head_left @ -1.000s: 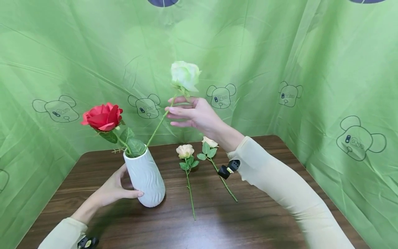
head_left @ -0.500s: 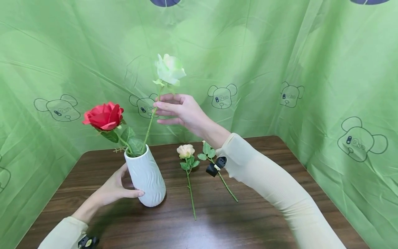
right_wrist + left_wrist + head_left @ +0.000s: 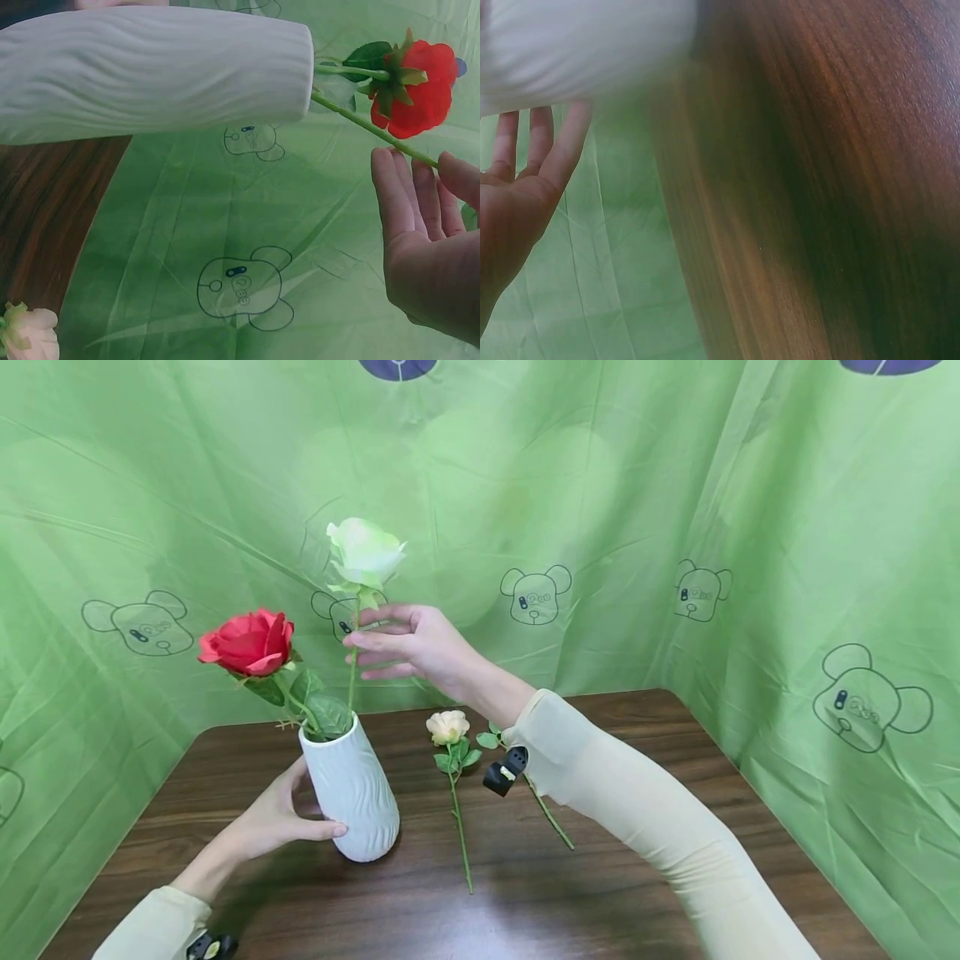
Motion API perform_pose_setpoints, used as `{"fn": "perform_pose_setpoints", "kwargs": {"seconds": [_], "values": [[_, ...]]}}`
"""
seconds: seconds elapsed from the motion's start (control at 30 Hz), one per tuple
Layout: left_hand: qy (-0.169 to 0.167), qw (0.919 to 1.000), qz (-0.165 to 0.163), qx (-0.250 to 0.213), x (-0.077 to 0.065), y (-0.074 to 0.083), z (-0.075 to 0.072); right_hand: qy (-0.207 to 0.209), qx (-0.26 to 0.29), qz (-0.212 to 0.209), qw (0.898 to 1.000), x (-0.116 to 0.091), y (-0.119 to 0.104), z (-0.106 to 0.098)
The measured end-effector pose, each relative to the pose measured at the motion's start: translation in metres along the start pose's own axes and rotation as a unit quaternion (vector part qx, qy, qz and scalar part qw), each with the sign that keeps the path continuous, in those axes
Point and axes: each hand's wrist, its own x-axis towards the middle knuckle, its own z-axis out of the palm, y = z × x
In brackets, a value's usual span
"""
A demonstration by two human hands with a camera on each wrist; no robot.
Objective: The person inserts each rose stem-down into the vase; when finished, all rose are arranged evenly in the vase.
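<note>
A white vase [image 3: 351, 793] with a wavy relief leans slightly on the brown table. My left hand [image 3: 270, 821] grips its lower side, thumb on the near face and the other fingers around the far side; in the left wrist view those fingers [image 3: 568, 142] reach up to the white wall. A red rose [image 3: 249, 645] stands in the vase, tilted left, with green leaves at the mouth. Above the rim, my right hand [image 3: 423, 647] pinches the stem of a white-green rose [image 3: 367, 556]. That stem runs down into the vase mouth, its lower end hidden inside.
Two pale peach roses lie on the table [image 3: 405, 910] to the right of the vase. The nearer rose [image 3: 447, 727] is fully visible; the right sleeve [image 3: 607, 768] and wrist camera cover the bloom of the other. Green printed cloth [image 3: 600, 510] hangs behind and at both sides.
My right hand has moved left with the white-green rose, first rising a little, then lowering, and the stem now stands more upright. The left hand and vase have stayed put.
</note>
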Motion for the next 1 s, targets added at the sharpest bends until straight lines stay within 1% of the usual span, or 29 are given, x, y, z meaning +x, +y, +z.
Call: {"fn": "perform_pose_setpoints", "kwargs": {"seconds": [0.2, 0.4, 0.53, 0.67, 0.77, 0.9, 1.0], "values": [[0.004, 0.9999, 0.000, 0.013, 0.000, 0.002, 0.000, -0.002, -0.023, 0.004, 1.000, 0.004, 0.008, 0.006], [0.004, 0.9999, -0.004, 0.010, 0.000, 0.002, 0.000, -0.004, -0.028, 0.007, 1.000, 0.008, 0.019, 0.009], [0.003, 0.9999, -0.009, 0.006, 0.000, 0.002, 0.000, -0.011, -0.046, 0.013, 0.999, 0.010, 0.025, 0.011], [0.006, 0.9999, -0.010, 0.012, 0.000, 0.002, 0.000, -0.014, -0.062, 0.022, 0.998, 0.011, 0.029, 0.013], [0.005, 0.9999, -0.009, 0.009, 0.000, 0.002, 0.000, -0.011, -0.069, 0.034, 0.997, 0.011, 0.032, 0.014], [0.001, 0.9999, -0.010, -0.003, 0.000, 0.002, 0.000, -0.003, -0.091, 0.045, 0.995, 0.013, 0.038, 0.016], [0.003, 0.9999, -0.013, -0.003, 0.000, 0.003, 0.000, 0.005, -0.107, 0.049, 0.993, 0.014, 0.043, 0.017]]}}
